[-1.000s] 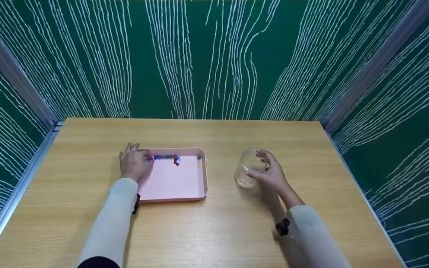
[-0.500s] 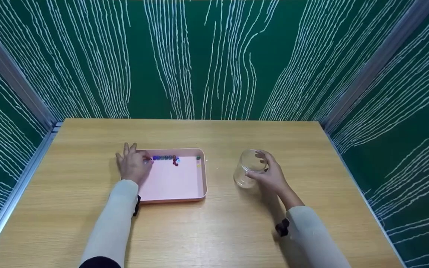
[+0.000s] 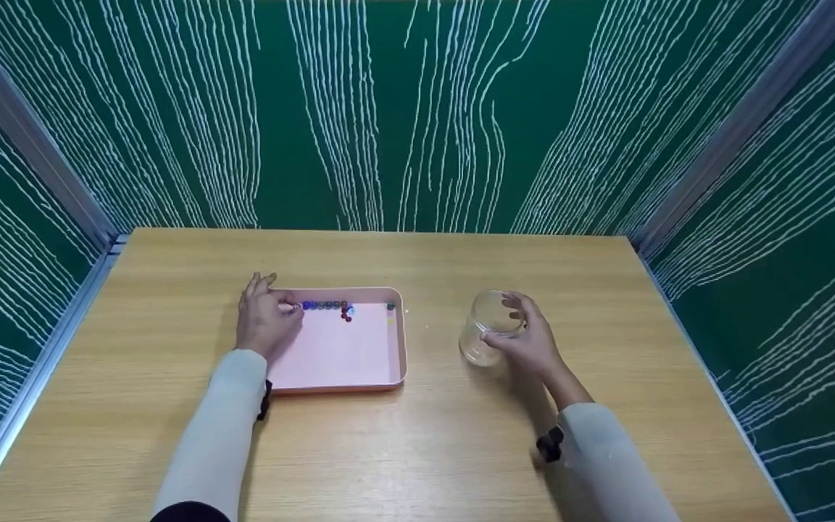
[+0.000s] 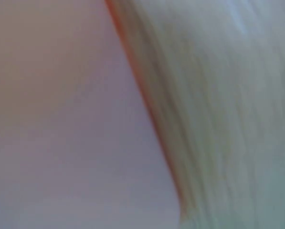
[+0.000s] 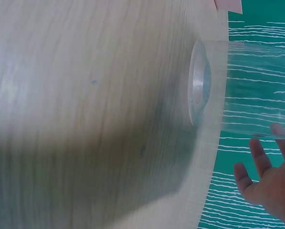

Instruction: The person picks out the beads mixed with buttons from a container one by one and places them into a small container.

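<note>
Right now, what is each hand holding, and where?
Right hand grips the clear jar by its side wall, near the rim. Left hand pinches among beads in the pink tray; a hold cannot be told.

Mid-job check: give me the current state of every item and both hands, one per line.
Clear jar: upright on the table, open-topped, looks empty.
Pink tray: flat on the table, mostly bare.
Beads: lined along the tray's far edge.
Left hand: fingertips at the beads.
Right hand: grips the jar.
</note>
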`<state>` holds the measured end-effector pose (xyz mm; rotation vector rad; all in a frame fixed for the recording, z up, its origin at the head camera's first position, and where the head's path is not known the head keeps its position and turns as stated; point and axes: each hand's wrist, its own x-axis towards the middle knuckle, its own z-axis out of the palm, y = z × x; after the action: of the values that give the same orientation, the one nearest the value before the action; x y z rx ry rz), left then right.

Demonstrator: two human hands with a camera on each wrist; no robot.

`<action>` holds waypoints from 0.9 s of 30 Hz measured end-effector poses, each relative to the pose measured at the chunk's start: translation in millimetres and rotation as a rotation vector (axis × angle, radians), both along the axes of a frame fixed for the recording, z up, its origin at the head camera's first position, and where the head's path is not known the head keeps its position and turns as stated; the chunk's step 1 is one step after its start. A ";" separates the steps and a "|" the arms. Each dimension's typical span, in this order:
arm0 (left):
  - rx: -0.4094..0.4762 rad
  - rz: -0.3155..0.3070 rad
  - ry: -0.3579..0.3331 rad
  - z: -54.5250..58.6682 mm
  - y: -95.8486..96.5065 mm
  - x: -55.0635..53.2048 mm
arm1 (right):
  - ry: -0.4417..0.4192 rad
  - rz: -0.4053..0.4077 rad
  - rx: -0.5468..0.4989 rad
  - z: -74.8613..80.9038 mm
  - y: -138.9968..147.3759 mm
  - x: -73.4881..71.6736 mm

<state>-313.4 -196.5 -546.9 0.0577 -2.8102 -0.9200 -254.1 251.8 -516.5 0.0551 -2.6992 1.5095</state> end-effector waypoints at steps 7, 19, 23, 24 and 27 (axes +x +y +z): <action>-0.012 -0.030 0.083 5.3 0.5 6.2 | 0.025 0.017 0.001 -1.1 -0.6 1.5; -0.052 0.032 0.077 14.0 1.2 10.4 | 0.008 0.020 0.026 1.1 0.9 -0.4; -0.034 0.022 0.050 16.7 0.3 11.3 | -0.002 0.018 0.027 1.6 0.9 -0.2; -0.031 0.019 0.043 17.4 0.1 11.7 | -0.005 0.018 0.028 1.4 1.0 -0.2; -0.029 0.013 0.025 19.3 0.0 13.2 | -0.006 0.015 0.029 1.0 1.0 -0.4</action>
<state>-300.3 -196.4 -527.6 0.0600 -2.7964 -0.8711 -254.5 252.8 -515.5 0.0717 -2.7319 1.4773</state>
